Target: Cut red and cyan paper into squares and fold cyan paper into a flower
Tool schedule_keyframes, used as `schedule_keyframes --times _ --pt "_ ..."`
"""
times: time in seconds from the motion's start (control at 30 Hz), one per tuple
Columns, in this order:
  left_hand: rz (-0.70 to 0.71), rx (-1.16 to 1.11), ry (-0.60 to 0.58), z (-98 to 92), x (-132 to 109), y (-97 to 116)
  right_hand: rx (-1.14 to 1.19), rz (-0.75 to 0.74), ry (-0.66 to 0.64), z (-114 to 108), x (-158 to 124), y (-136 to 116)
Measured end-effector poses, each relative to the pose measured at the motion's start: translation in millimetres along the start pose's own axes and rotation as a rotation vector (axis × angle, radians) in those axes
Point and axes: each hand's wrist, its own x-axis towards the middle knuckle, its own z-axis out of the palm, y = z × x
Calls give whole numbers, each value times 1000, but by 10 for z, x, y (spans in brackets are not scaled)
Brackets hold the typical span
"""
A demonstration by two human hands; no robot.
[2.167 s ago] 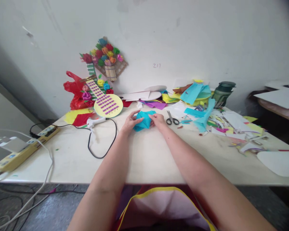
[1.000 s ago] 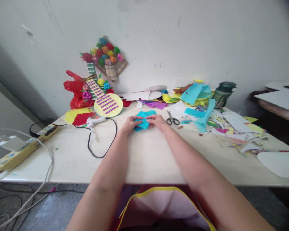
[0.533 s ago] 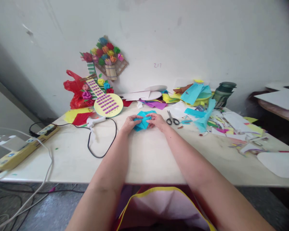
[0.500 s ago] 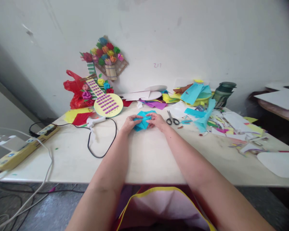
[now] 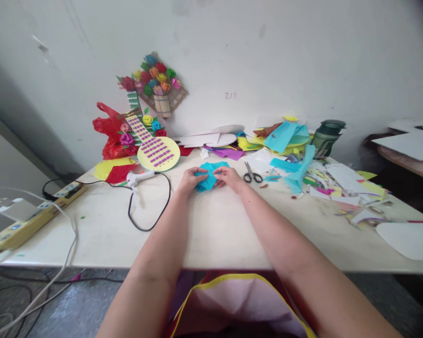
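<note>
Both my hands pinch a piece of blue crepe-like paper [image 5: 210, 179] just above the middle of the table. My left hand [image 5: 192, 180] has thumb and fingers closed on its left side. On its right side my right hand [image 5: 229, 178] grips it between thumb and fingertips. The paper looks creased, and its edges spread out behind the fingers. Close by on the right lie scissors [image 5: 252, 174] with black handles. To the left rests a white glue gun [image 5: 140, 178] with a black cord looping over the table.
A yellow paper guitar [image 5: 159, 153], paper flowers [image 5: 157, 77] and a red plastic bag [image 5: 109, 134] stand at the back left. Paper scraps [image 5: 341, 180] cover the right side, beside a green bottle [image 5: 327, 138]. A power strip [image 5: 38, 216] lies along the left edge.
The fingers of my right hand have shifted slightly on the blue paper. Both hands stay in almost the same place.
</note>
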Motion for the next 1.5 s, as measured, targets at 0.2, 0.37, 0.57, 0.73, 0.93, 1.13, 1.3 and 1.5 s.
schedule_keyframes --times 0.2,0.37,0.57,0.73,0.93,1.13,1.3,1.5 --pt "-7 -37 -8 -2 -7 12 -6 0 6 4 -2 -7" --pt "-32 -75 -29 -20 -1 16 49 19 -9 3 -28 -57" --pt "-62 -143 -30 -24 11 17 67 16 41 -14 -30 -73" --pt "-52 -147 -29 -24 3 23 64 22 44 -10 -36 -86" --pt "-54 -150 -39 -24 16 5 51 2 31 -23 -37 -78" --pt "-55 -136 -85 -21 14 1 30 51 -12 -15 -15 -35" --pt "-67 -117 -101 -17 -16 52 25 108 -26 -12 12 0" --pt "-74 -141 -116 -8 -36 96 31 68 -45 -14 -4 -23"
